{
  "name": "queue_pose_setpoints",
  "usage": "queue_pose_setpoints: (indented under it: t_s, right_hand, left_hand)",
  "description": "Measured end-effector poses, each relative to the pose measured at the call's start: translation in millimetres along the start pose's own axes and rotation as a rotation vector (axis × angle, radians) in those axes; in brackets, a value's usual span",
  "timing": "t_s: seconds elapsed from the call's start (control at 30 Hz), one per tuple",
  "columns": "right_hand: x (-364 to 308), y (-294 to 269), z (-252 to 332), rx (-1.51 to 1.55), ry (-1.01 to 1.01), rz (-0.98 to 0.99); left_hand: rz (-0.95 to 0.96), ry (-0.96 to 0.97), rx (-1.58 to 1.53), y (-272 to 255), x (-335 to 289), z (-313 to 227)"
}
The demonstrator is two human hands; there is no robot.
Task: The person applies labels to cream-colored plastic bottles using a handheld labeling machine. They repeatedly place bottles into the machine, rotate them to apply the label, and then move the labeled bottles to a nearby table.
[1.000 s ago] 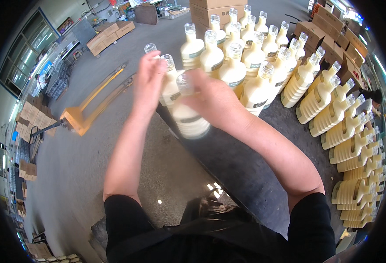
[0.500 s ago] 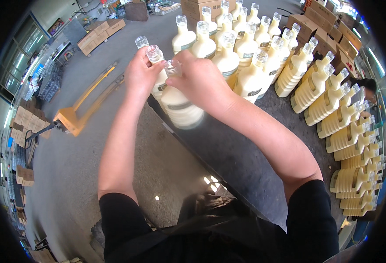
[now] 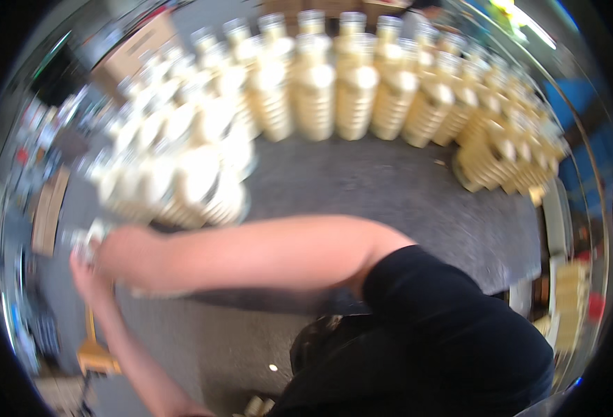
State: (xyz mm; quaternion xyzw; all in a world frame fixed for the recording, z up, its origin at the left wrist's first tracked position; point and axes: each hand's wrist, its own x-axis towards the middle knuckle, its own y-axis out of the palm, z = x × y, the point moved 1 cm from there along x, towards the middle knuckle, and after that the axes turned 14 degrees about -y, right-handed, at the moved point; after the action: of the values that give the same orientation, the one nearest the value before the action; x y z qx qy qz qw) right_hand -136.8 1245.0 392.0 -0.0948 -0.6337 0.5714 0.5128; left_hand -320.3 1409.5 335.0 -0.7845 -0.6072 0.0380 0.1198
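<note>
At the far left of the table, my left hand [image 3: 89,274] is closed at the clear neck of a bottle [image 3: 98,231]; motion blurs the fingers. My right hand [image 3: 129,256] reaches across to the same spot, closed at a bottle neck beside it, its fingers mostly hidden. Below my right forearm shows the pale base of a bottle [image 3: 160,292]. Just beyond my hands, a cluster of cream-filled clear bottles [image 3: 198,181] with ribbed lower sides and no caps stands close together.
On the dark table [image 3: 390,187], more bottles [image 3: 313,104] curve along the far side to the right. A cardboard box [image 3: 136,48] is behind them at the left. A yellow pallet truck [image 3: 98,356] sits on the floor at lower left. Another person [image 3: 417,21] is at the back.
The view has swung to the right, so the table fills the middle and my hands now lie at the far left edge. Both hands stay at the bottle necks.
</note>
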Motion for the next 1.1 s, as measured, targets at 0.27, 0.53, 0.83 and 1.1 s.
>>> queue_pose_setpoints:
  t_s: [0.27, 0.53, 0.83, 1.1]
  right_hand:
    - [-80.9, -38.6, 28.1, 0.119, 0.110, -0.267]
    - [-290.5, -160.1, 93.7, -0.238, 0.107, -0.644]
    - [-551.4, -189.7, 263.4, -0.632, 1.160, -0.623]
    - [-622.0, -130.6, 388.2, -0.785, 1.605, -0.863]
  left_hand:
    - [-0.242, 0.571, 0.157, 25.5, -54.9, -43.6]
    - [0.085, 1.003, -0.019, 202.9, -202.0, -153.7]
    - [1.024, 0.768, -0.107, 387.4, -350.3, -172.9]
    - [1.523, 1.182, 0.713, 459.8, -454.8, -130.8]
